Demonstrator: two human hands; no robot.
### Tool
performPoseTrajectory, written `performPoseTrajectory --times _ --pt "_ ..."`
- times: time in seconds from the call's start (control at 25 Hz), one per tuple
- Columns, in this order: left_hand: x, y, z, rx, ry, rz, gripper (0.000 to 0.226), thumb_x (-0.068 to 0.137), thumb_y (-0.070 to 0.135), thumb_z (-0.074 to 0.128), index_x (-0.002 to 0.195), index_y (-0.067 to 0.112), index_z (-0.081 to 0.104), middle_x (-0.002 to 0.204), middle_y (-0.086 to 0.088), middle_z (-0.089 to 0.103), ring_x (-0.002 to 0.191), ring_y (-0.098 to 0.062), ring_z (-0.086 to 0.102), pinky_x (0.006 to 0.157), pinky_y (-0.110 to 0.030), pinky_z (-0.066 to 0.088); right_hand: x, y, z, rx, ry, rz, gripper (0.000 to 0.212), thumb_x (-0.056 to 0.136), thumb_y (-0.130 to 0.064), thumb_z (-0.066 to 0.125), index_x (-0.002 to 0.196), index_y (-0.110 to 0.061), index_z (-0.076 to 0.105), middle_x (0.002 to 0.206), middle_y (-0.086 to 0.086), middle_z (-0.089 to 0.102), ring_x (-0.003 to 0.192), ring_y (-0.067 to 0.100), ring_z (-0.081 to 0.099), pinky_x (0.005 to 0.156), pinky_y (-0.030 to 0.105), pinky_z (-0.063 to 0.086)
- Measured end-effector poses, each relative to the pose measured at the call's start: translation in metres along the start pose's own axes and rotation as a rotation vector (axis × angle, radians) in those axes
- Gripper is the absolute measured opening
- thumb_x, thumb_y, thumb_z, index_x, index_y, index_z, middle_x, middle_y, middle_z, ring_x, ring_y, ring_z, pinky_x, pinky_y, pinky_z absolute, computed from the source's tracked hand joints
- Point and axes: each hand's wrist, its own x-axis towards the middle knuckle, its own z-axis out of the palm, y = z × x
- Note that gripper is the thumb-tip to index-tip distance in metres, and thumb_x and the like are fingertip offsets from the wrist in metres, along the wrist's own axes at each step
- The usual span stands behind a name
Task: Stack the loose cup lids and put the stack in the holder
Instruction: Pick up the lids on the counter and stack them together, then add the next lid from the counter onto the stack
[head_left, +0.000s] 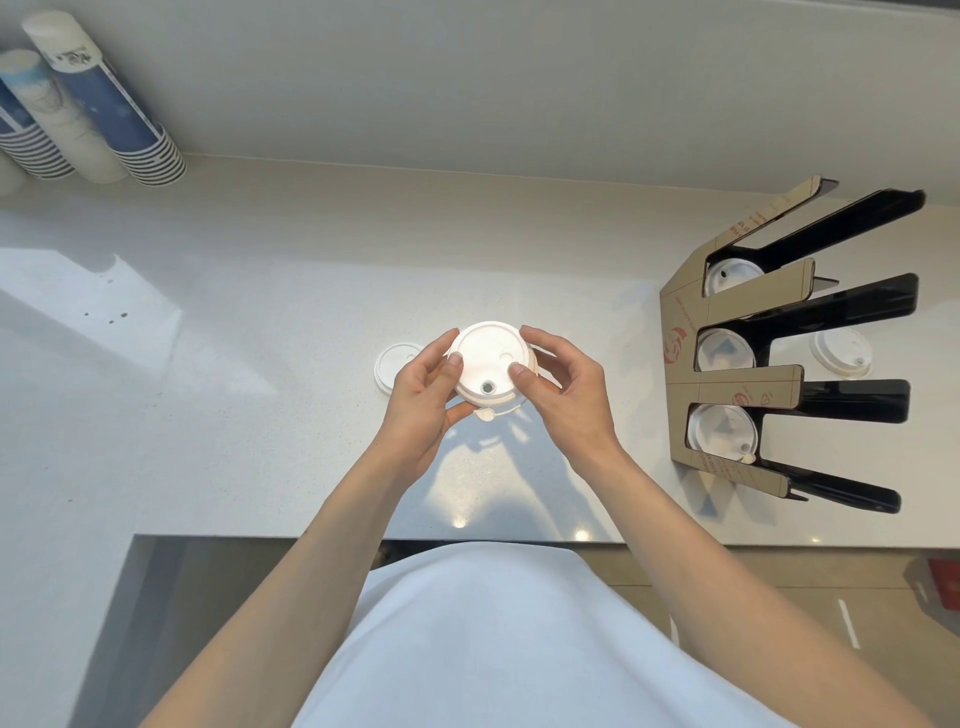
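Observation:
A short stack of white cup lids (485, 358) is held above the counter between both hands. My left hand (423, 400) grips its left side and underside, thumb on top. My right hand (563, 384) grips the right side, thumb on the top lid. One loose lid (390, 364) lies flat on the counter just left of my left hand. Another loose lid (841, 351) lies behind the lid holder (680, 332) at the right. The holder is black with brown film and has three slots, each with lids in it.
Stacks of blue-and-white paper cups (104, 104) lie at the far left against the wall. The white counter (260, 312) ends in a front edge near my body, with a recess at the lower left.

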Motion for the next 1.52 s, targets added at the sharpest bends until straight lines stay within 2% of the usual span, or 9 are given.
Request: performPoseTrajectory --times 0.2,0.32,0.48,0.64,0.76,1.12,1.24,1.4,1.52 --pt "-0.004 0.000 0.000 0.005 0.014 0.021 0.041 0.105 0.017 0.049 0.145 0.012 0.049 0.119 -0.005 0.067 0.120 -0.027 0.064 0.087 -0.036 0.061 -0.004 0.001 0.001 0.077 0.002 0.002 0.038 0.084 -0.002 0.075 0.119 -0.012 0.067 0.122 -0.005 0.068 0.116 0.010 0.064 0.084 0.014 0.053" --pt "-0.006 -0.001 0.000 0.006 0.021 0.017 0.037 0.105 0.017 0.050 0.141 0.008 0.052 0.122 -0.007 0.066 0.119 -0.027 0.063 0.083 -0.032 0.062 -0.003 0.001 0.001 0.077 -0.005 0.017 0.041 0.084 -0.005 0.076 0.122 -0.013 0.064 0.124 -0.004 0.067 0.113 0.008 0.066 0.089 0.019 0.055" --pt "-0.005 0.001 -0.004 -0.010 0.046 0.018 0.031 0.105 0.017 0.050 0.134 0.008 0.054 0.116 -0.003 0.068 0.111 -0.022 0.066 0.078 -0.030 0.061 0.000 0.003 0.006 0.040 0.026 0.121 0.045 0.086 -0.023 0.076 0.128 -0.018 0.058 0.119 0.000 0.065 0.108 0.018 0.068 0.089 0.030 0.057" --pt "-0.007 0.002 -0.011 0.000 0.067 0.000 0.032 0.104 0.015 0.052 0.135 0.008 0.055 0.121 -0.006 0.067 0.114 -0.022 0.066 0.086 -0.034 0.061 0.003 0.004 0.011 0.059 0.005 0.165 0.028 0.087 -0.018 0.075 0.113 -0.017 0.066 0.094 0.004 0.072 0.086 0.020 0.074 0.074 0.034 0.063" --pt "-0.011 0.004 -0.020 0.063 0.088 0.012 0.035 0.099 0.014 0.061 0.133 0.006 0.059 0.127 -0.011 0.068 0.117 -0.023 0.067 0.092 -0.036 0.059 0.004 0.004 0.016 0.034 -0.008 0.171 0.024 0.086 -0.016 0.075 0.109 -0.020 0.067 0.092 0.002 0.072 0.078 0.014 0.074 0.075 0.035 0.063" --pt "-0.019 0.003 -0.050 0.074 0.185 0.017 0.038 0.094 0.003 0.066 0.132 0.002 0.061 0.123 -0.014 0.071 0.110 -0.024 0.071 0.091 -0.036 0.060 0.003 0.007 0.048 -0.036 -0.115 0.155 0.022 0.084 -0.023 0.078 0.097 -0.036 0.066 0.094 -0.002 0.073 0.082 0.020 0.075 0.078 0.035 0.062" --pt "-0.020 0.001 -0.059 0.043 0.240 0.007 0.039 0.094 0.004 0.066 0.132 0.002 0.060 0.125 -0.015 0.069 0.107 -0.022 0.071 0.089 -0.035 0.061 0.008 0.012 0.056 -0.025 -0.103 0.185 0.022 0.089 -0.026 0.073 0.109 -0.022 0.067 0.096 0.000 0.070 0.089 0.022 0.074 0.083 0.037 0.062" --pt "-0.018 0.000 -0.072 0.013 0.298 -0.014 0.041 0.093 0.004 0.067 0.133 0.002 0.059 0.128 -0.016 0.068 0.114 -0.025 0.069 0.094 -0.040 0.058 0.022 0.022 0.052 -0.158 -0.010 0.170 0.038 0.090 -0.028 0.071 0.125 -0.015 0.061 0.112 0.002 0.069 0.102 0.015 0.067 0.082 0.017 0.054" --pt "-0.018 -0.001 -0.079 0.006 0.321 -0.015 0.040 0.094 0.004 0.067 0.133 0.001 0.059 0.129 -0.018 0.067 0.117 -0.028 0.068 0.096 -0.043 0.057 0.035 0.033 0.053 -0.290 0.008 0.162 0.053 0.087 -0.026 0.074 0.134 -0.013 0.053 0.128 0.006 0.060 0.117 0.017 0.058 0.097 0.027 0.047"
